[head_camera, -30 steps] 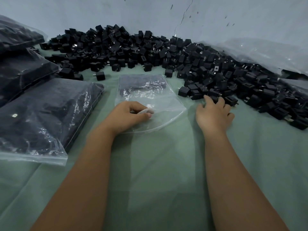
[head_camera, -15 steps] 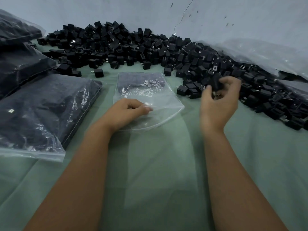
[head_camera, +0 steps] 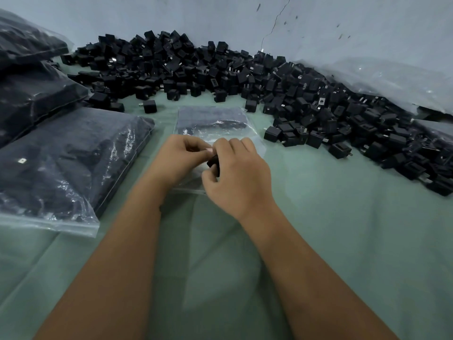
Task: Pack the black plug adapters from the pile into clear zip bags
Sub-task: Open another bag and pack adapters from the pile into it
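1. A person's right hand (head_camera: 241, 177) curls its fingers around a black plug adapter (head_camera: 213, 162), holding it at the mouth of a clear zip bag (head_camera: 215, 123) lying on a green cloth-covered surface (head_camera: 343, 229).
2. The left hand (head_camera: 182, 157) pinches the near edge of the same bag between thumb and fingers, close against the right hand.
3. The far end of the bag already holds a dark layer of adapters, seen through the plastic.
4. Beyond and to the right of the bag, a large pile of loose black adapters (head_camera: 245, 74) stretches along the pale wall (head_camera: 220, 15).
5. To the left lie filled bags (head_camera: 63, 163), packed dark and stacked toward the wall, the nearest one with its zip edge facing the camera.
6. At far right, crumpled clear plastic sheeting (head_camera: 392, 79) rests over the edge of the pile.
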{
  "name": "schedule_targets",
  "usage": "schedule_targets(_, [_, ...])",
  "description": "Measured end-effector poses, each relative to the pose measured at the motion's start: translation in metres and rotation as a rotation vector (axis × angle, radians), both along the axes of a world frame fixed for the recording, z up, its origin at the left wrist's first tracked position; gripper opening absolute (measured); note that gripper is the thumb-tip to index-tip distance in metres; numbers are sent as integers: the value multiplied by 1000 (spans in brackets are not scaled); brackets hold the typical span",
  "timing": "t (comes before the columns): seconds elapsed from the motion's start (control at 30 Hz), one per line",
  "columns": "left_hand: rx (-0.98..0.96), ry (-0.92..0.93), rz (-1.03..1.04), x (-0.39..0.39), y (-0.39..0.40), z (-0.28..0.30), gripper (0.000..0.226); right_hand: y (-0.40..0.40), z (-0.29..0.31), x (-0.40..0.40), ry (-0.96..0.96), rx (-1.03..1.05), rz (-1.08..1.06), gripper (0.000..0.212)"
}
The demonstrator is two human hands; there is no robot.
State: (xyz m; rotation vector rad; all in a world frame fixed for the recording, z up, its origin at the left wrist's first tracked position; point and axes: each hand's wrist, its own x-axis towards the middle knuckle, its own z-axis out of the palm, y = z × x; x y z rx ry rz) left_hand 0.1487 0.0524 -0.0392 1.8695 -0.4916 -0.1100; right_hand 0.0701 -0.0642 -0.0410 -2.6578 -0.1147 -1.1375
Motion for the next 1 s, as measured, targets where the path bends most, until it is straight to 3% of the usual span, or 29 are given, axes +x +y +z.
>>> schedule_targets(0.07, [-79,-46,21,0,2,2,11,7,-1,2,10,12,-23,25])
schedule_targets(0.23, [-304,-81,-99,-3,9,9,4,5,-12,14,307,87,-3,19])
schedule_targets(0.3, [-300,-74,-79,-1,12,8,19,-4,-11,15,369,63,-17,14])
schedule_targets(0.4, [-363,-21,99,8,15,4,37,-12,-4,10,388,270,-18,24])
schedule_targets(0.47, [-381,16,307,12,16,2,34,-14,3,5,391,529,39,28])
schedule_targets(0.53, [-315,32,455,15,16,-4,28,-12,8,1,461,613,103,25])
schedule_targets(0.67, [-67,3,542,16,15,-17,26,-9,5,3,565,460,96,19])
schedule_targets(0.77, [112,-105,582,18,15,-18,31,-9,-3,8,572,295,33,27])
schedule_targets(1.0, [286,-115,529,22,15,-21,34,2,0,28,773,21,-27,33])
